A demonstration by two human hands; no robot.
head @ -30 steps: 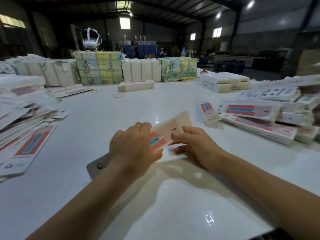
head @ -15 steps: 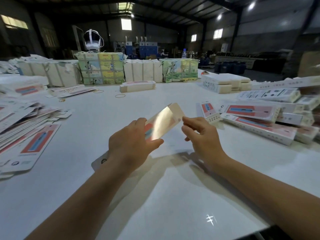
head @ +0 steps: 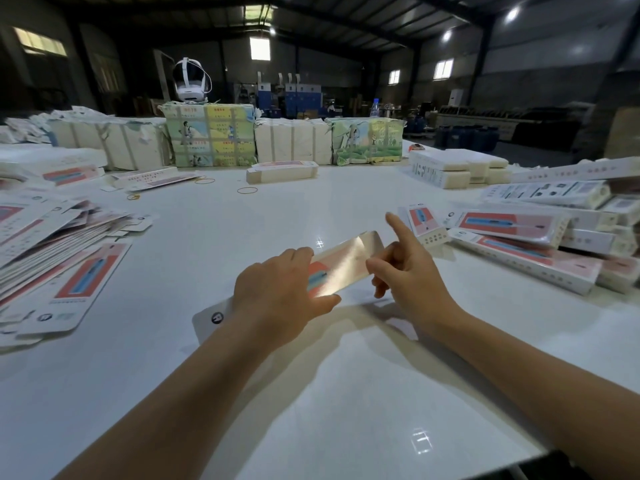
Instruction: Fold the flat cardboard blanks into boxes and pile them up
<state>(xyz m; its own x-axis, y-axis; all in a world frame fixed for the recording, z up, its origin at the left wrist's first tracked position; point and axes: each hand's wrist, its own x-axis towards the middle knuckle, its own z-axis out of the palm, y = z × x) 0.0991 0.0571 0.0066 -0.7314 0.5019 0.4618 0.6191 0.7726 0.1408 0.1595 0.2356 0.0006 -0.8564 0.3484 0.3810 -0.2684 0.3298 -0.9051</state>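
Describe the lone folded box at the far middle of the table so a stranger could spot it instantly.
Start at the row of wrapped bundles along the white table's far edge. Just in front of them lies one long folded box with a pink top. Unlike the piled boxes on the right, it lies alone, near a rubber band.

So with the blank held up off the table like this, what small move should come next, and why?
Probably bring the right hand back onto the far end of the blank and squeeze it open into a tube. The left hand grips its middle, it looks flat, and the right hand's index finger points up, thumb near the edge. Finished boxes lie stacked to the right.
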